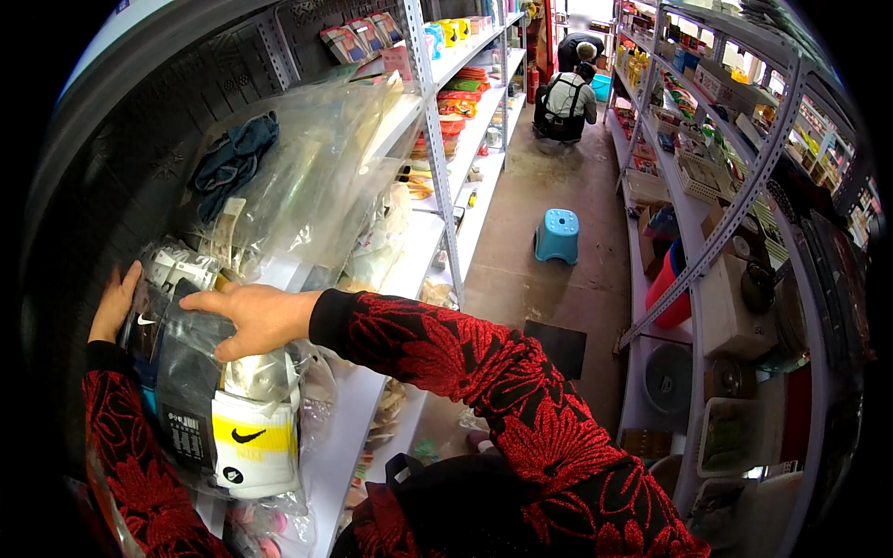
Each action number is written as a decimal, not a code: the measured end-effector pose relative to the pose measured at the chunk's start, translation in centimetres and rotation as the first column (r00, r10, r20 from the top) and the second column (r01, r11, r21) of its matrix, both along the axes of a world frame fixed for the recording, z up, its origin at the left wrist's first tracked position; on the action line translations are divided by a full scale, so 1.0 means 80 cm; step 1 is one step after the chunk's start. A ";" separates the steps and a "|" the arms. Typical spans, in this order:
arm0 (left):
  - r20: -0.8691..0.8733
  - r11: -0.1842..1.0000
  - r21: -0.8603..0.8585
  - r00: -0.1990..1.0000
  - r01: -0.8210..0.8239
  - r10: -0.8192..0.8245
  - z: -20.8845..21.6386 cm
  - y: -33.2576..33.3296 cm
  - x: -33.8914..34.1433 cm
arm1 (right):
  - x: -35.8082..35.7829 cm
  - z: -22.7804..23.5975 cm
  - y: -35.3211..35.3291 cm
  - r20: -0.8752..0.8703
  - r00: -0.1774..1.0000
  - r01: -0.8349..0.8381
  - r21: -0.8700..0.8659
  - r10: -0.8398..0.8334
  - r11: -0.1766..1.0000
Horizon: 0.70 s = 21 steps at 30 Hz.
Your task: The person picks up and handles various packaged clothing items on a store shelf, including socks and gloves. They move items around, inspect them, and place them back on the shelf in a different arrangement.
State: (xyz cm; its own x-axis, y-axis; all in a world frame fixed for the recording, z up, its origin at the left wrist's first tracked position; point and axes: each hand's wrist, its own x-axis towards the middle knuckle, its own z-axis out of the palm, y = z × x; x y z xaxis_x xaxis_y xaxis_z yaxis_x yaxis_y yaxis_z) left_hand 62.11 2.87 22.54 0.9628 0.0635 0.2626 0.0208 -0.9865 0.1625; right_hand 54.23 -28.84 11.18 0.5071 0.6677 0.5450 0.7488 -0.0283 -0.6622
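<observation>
On the left-hand shelf lies a bundle of packaged socks in clear plastic. White socks with a yellow band point(256, 445) are at its near end, with a dark grey pack of socks point(189, 395) alongside. My left hand point(113, 305) rests against the bundle's left side, fingers stretched out. Over the top of the packs spreads my right hand point(256, 318), thumb and fingers apart, touching the plastic. What its fingertips press on is partly hidden. Just beyond the hands is a large clear plastic bag point(316, 177), with a crumpled dark blue cloth point(237, 166) beside it.
A perforated metal upright point(430, 121) stands right of my reach. A light blue stool point(558, 236) is in the aisle, and a dark mat point(556, 348) lies nearer. Two people point(565, 104) are bent low at the far end. Loaded shelving point(679, 200) lines the right side.
</observation>
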 end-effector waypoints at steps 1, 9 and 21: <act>-0.002 1.000 -0.008 1.000 -0.004 0.004 0.000 -0.003 0.000 | 0.000 0.000 0.000 0.006 1.000 0.010 0.000 -0.010 1.000; 0.171 0.929 0.338 0.981 -0.148 0.094 0.022 -0.061 -0.044 | 0.012 -0.006 0.016 0.089 0.994 -0.071 0.064 0.065 0.995; 0.663 0.942 0.035 0.697 0.335 -0.273 0.032 -0.152 -0.305 | -0.010 0.011 0.004 -0.034 0.999 -0.023 0.001 0.023 1.000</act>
State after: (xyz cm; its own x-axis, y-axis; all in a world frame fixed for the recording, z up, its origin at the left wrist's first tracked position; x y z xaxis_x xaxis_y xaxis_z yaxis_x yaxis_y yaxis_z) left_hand 37.70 -9.31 25.11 0.5258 -0.1509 0.8371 -0.4189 -0.9024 0.1005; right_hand 53.39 -28.54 12.06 0.5103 0.6790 0.5277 0.7260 -0.0112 -0.6876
